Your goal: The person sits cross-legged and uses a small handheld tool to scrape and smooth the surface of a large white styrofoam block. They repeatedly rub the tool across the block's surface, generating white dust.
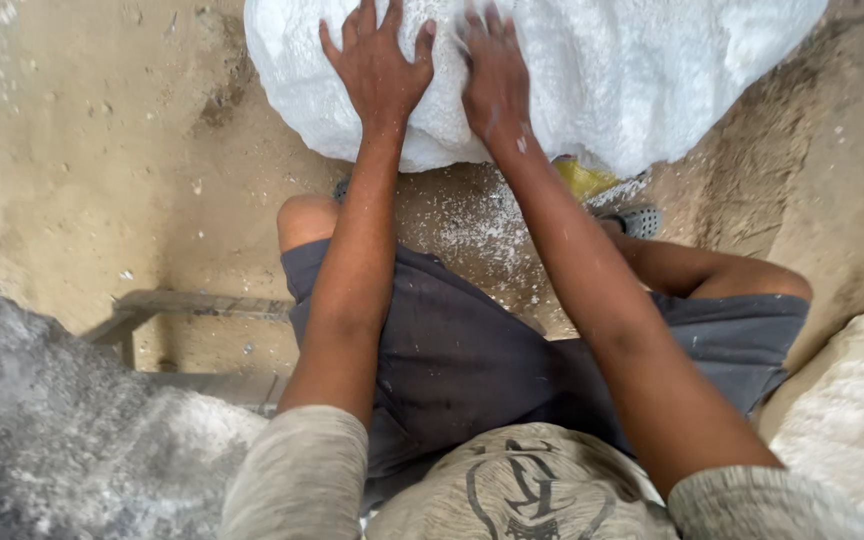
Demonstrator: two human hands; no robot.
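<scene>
A big, rounded white block of rough stone [632,70] lies on the sandy ground in front of my knees. My left hand [379,70] rests flat on its near face with fingers spread. Right beside it, my right hand [495,80] also presses flat on the stone, its fingertips slightly blurred. Neither hand grips anything. White dust speckles my right wrist. I am seated with dark shorts and bare knees below my arms.
White chips and powder [477,220] are scattered on the sand between my legs. A low wooden stool frame [192,305] sits at left. A grey rough mass [52,420] fills the lower left, and another pale stone [857,410] stands at right. Something yellow [582,178] peeks under the block.
</scene>
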